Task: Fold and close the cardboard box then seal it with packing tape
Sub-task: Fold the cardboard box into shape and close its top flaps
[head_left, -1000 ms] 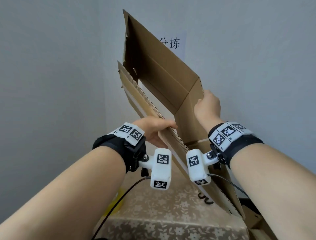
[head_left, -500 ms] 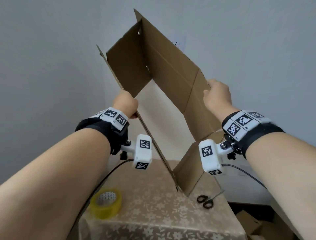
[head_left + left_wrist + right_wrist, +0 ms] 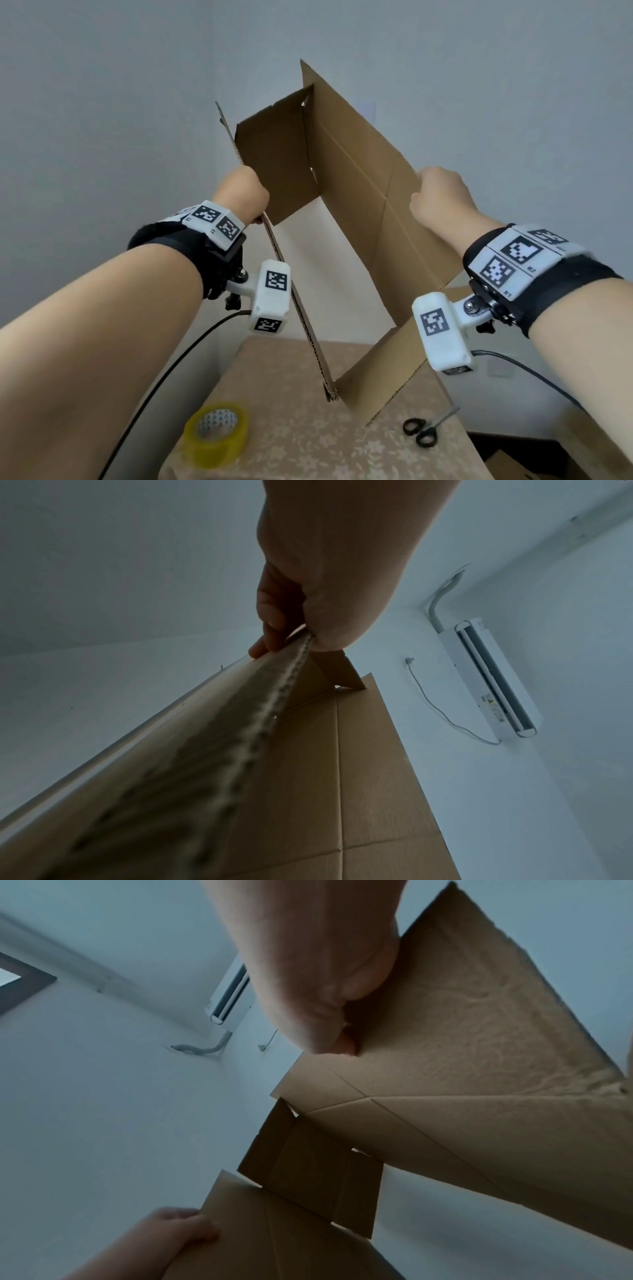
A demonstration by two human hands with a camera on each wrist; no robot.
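A brown cardboard box (image 3: 352, 192), unfolded into an open tube with loose flaps, hangs in the air above the table. My left hand (image 3: 241, 195) pinches the edge of its left panel; in the left wrist view my left hand (image 3: 308, 615) has fingers on one side of the corrugated edge and the thumb on the other. My right hand (image 3: 440, 197) grips the edge of the right panel, and in the right wrist view this right hand (image 3: 329, 1010) curls round the cardboard (image 3: 462, 1069). A yellow roll of packing tape (image 3: 217, 433) lies on the table at the front left.
Below the box stands a small table (image 3: 308, 442) with a beige flowered cloth. Black-handled scissors (image 3: 423, 431) lie near its right edge. More cardboard (image 3: 520, 467) sits on the floor at the lower right. Grey walls close in behind, with an air conditioner (image 3: 493, 677) high up.
The flattened box has been pulled open into a tube. My hands have moved apart, the left one leftward and upward. The view has tilted down, so the tape and scissors now show.
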